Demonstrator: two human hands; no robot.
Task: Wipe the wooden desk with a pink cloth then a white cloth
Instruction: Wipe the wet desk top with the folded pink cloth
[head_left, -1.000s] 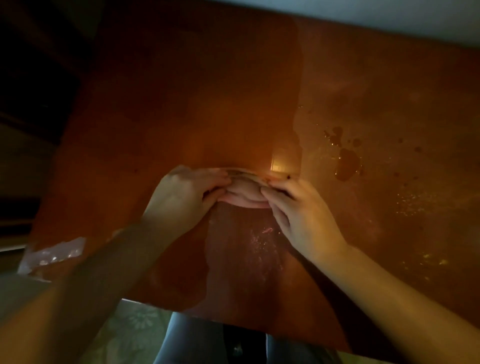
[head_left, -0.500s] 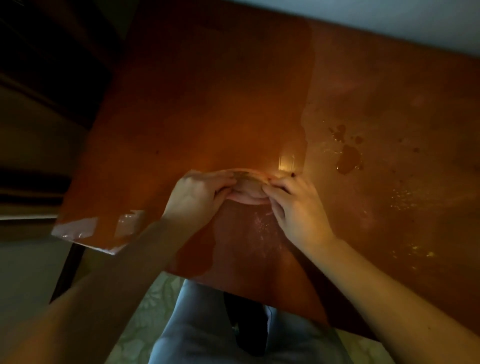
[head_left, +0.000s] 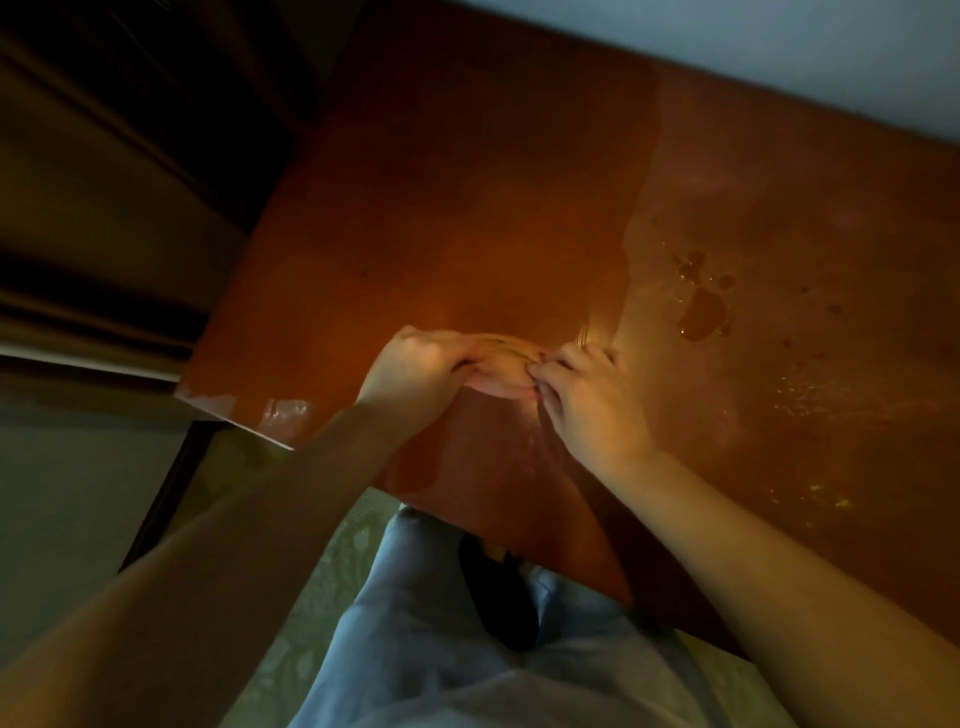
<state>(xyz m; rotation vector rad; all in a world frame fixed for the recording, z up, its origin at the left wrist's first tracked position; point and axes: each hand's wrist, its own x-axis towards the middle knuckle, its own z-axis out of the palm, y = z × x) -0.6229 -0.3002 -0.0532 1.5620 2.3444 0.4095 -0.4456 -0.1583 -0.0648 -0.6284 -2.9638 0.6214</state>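
Observation:
A small bunched pink cloth lies on the reddish wooden desk, held between both hands. My left hand grips its left side with curled fingers. My right hand pinches its right side, fingertips bent onto the fabric. Most of the cloth is hidden under the fingers. A wet streak runs from the cloth back toward the near edge. No white cloth is in view.
Spilled liquid drops and a small puddle sit on the desk to the right of the hands, with yellowish crumbs beyond. The desk's left corner is near; dark furniture stands left. My lap is below the near edge.
The view has swung left and down, showing more of the desk's left corner and my lap. Both hands stay on the cloth, fingers bunched slightly closer together.

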